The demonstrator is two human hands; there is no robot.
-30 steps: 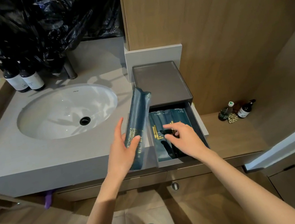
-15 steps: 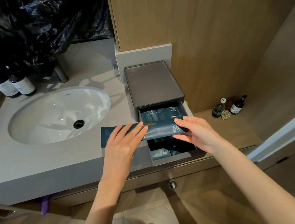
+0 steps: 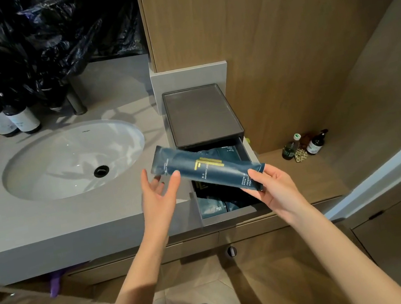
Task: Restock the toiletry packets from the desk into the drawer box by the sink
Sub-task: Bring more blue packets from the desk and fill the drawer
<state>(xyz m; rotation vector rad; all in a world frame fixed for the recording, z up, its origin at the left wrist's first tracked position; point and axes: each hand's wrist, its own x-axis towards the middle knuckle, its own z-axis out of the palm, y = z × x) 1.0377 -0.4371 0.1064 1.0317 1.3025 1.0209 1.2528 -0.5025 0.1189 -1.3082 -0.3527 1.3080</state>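
A long dark blue toiletry packet (image 3: 205, 171) with a gold logo lies slantwise above the pulled-out drawer (image 3: 228, 216) of the grey drawer box (image 3: 200, 114). My right hand (image 3: 272, 187) pinches the packet's lower right end. My left hand (image 3: 160, 193) is spread under the upper left end, fingertips just touching it, not gripping. Inside the drawer lie several more dark blue packets (image 3: 214, 207), partly hidden by the held one.
A white oval sink (image 3: 72, 158) sits in the grey counter (image 3: 46, 227) to the left, with two dark bottles (image 3: 11, 118) and black plastic sheeting behind. Small bottles (image 3: 305, 145) stand on the wooden shelf at right. A wooden wall rises behind the box.
The packet passed from my left hand to my right and now tilts down to the right over the drawer. My left hand has let go and opened.
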